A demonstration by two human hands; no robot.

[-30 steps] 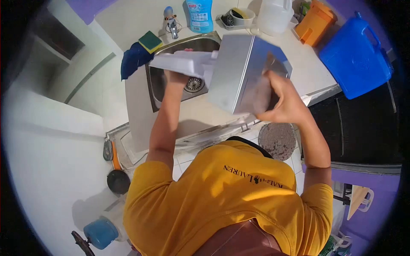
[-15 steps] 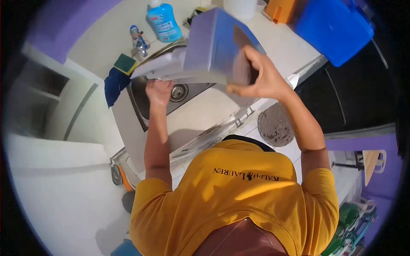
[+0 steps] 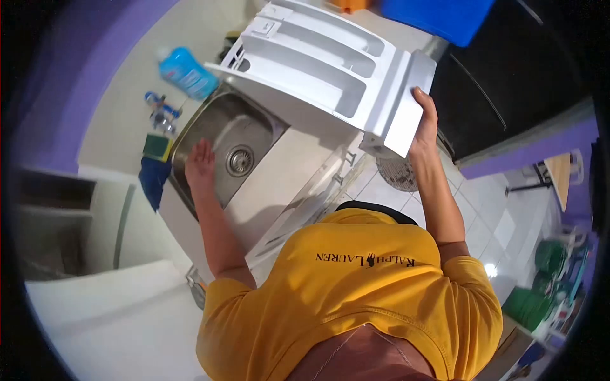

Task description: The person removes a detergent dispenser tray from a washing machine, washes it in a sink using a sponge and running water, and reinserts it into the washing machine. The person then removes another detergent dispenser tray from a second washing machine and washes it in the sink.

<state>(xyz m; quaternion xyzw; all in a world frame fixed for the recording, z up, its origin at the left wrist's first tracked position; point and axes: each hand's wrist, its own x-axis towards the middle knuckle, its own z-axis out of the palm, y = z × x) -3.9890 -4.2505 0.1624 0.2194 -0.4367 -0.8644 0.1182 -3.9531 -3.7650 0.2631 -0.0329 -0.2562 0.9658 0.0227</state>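
Observation:
My right hand (image 3: 424, 127) grips a white detergent drawer (image 3: 324, 60) by its front panel, thumb on the near face. Long compartments face up in it, and the drawer is tilted over the counter at the sink's right side. Its far end reaches toward the wall. Over the steel sink (image 3: 219, 124) my left hand (image 3: 201, 166) is open and holds nothing, its fingers stretched toward the basin. Just right of that hand lies the round drain (image 3: 240, 160).
A blue soap bottle (image 3: 189, 75) and a tap (image 3: 162, 113) stand behind the sink. At its left corner are a green-yellow sponge (image 3: 157, 147) and a dark blue cloth (image 3: 154, 181). A blue container (image 3: 438, 18) sits at the upper right; a round mat (image 3: 395, 174) lies on the floor.
The drawer has turned so its compartments show and has moved right, away from above the sink. My left hand has come away from it and shifted left. The view has shifted too.

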